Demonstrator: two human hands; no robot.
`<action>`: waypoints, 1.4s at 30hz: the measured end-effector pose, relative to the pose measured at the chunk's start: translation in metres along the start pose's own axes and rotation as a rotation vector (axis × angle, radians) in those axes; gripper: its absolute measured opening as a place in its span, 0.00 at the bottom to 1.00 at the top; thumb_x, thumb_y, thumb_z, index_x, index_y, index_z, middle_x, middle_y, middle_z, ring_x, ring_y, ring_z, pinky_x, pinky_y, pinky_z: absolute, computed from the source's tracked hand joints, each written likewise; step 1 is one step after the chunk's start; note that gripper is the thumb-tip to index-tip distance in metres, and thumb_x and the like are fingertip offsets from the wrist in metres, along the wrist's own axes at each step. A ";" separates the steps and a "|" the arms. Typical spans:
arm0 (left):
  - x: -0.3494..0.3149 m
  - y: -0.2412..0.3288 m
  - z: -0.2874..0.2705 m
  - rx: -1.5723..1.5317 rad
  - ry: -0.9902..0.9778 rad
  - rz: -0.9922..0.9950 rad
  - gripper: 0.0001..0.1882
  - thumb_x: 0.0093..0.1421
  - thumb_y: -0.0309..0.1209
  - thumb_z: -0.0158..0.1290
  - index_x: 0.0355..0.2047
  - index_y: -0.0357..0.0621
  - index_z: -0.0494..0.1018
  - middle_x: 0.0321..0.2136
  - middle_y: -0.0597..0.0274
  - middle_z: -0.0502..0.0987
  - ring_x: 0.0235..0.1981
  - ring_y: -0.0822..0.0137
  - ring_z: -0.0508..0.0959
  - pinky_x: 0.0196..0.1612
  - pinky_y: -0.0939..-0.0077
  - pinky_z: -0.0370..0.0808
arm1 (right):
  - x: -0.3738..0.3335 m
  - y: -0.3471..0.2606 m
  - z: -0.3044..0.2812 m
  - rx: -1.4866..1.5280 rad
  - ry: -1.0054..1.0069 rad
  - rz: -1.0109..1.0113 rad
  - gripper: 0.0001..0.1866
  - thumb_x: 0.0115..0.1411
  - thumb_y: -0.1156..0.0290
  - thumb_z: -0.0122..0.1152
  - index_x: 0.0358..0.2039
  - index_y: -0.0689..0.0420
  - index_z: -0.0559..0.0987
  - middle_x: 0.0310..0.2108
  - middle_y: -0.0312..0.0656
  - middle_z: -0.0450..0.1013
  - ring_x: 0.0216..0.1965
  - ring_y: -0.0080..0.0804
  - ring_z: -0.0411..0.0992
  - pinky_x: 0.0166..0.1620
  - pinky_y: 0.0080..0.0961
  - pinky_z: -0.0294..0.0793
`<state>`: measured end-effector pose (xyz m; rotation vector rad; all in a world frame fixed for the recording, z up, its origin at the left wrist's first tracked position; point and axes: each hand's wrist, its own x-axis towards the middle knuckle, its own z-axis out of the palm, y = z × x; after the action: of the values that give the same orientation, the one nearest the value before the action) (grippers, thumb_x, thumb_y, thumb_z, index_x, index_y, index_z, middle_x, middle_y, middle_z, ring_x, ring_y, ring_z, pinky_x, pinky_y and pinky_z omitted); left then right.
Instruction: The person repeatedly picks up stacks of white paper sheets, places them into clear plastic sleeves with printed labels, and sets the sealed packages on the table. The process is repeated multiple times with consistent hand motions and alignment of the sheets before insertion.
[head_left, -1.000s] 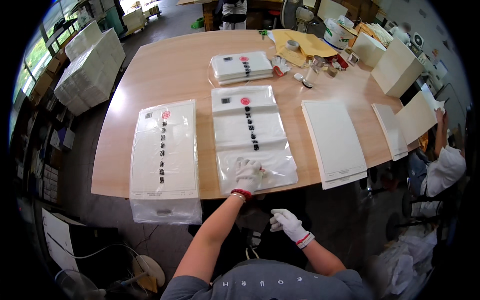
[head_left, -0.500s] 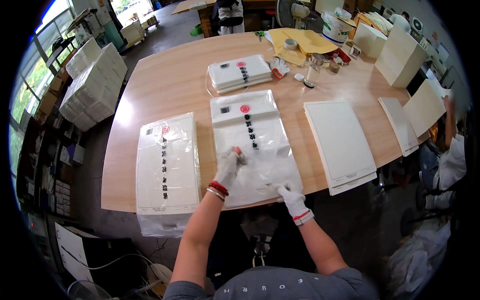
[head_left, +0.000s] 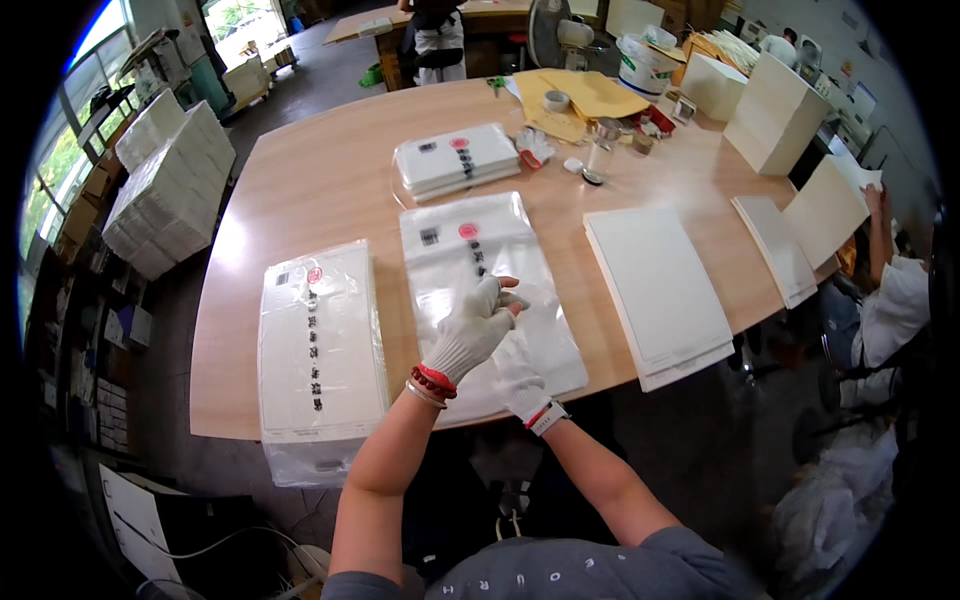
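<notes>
A white plastic bag [head_left: 545, 345] with a red emblem, a barcode and black lettering lies flat before me at the table's front edge. Above its middle is my left hand [head_left: 470, 325], in a white glove with bare fingertips; its bent fingers are apart and nothing shows in them. Lower down, my right hand [head_left: 520, 385], also gloved in white, rests at the bag, its fingers blending into the white plastic and partly hidden by the left hand. To the left lies a clear printed bag [head_left: 335, 350] with a pale paper stack inside.
A stack of pale sheets [head_left: 660, 290] lies at the right, with a narrower stack [head_left: 775, 250] beyond. Folded bags [head_left: 455, 165], a glove [head_left: 535, 148], a glass jar [head_left: 602, 150] and yellow paper [head_left: 590, 92] sit farther back. Another person [head_left: 895, 300] handles sheets at far right.
My left hand has risen a little over the bag, its fingers extending. The right hand has moved left from the bag's lower right, in beneath the left hand. The view has shifted slightly.
</notes>
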<state>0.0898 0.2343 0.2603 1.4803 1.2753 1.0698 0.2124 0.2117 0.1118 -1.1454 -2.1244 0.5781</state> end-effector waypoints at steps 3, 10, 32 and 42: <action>-0.019 -0.007 0.005 0.368 0.031 0.058 0.19 0.57 0.27 0.50 0.49 0.37 0.64 0.35 0.56 0.77 0.30 0.65 0.77 0.33 0.73 0.73 | -0.019 -0.020 -0.049 0.329 -0.152 -0.017 0.14 0.52 0.69 0.57 0.39 0.61 0.73 0.37 0.47 0.70 0.41 0.46 0.68 0.44 0.33 0.69; -0.055 0.009 0.009 0.841 0.382 0.477 0.26 0.43 0.28 0.61 0.45 0.42 0.67 0.37 0.55 0.73 0.43 0.53 0.71 0.39 0.60 0.71 | -0.083 0.074 -0.183 -0.406 0.066 0.028 0.23 0.50 0.66 0.63 0.46 0.59 0.70 0.45 0.49 0.69 0.45 0.45 0.69 0.46 0.34 0.70; -0.095 -0.051 0.184 -1.155 -0.367 -0.753 0.19 0.59 0.29 0.45 0.50 0.37 0.62 0.44 0.56 0.71 0.45 0.62 0.72 0.50 0.68 0.70 | -0.137 -0.011 -0.233 -0.222 -0.158 -0.315 0.11 0.56 0.60 0.53 0.31 0.54 0.76 0.30 0.44 0.74 0.33 0.41 0.73 0.38 0.34 0.72; -0.155 -0.025 0.160 0.306 -0.189 -0.155 0.41 0.47 0.40 0.52 0.58 0.32 0.51 0.54 0.37 0.57 0.56 0.45 0.60 0.50 0.60 0.66 | -0.172 0.008 -0.159 1.147 0.265 0.672 0.20 0.64 0.59 0.44 0.46 0.63 0.69 0.41 0.42 0.70 0.42 0.30 0.70 0.45 0.26 0.71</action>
<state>0.2227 0.0687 0.1885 1.6334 1.4363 0.6370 0.4010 0.0810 0.1593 -1.0737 -0.8132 1.5586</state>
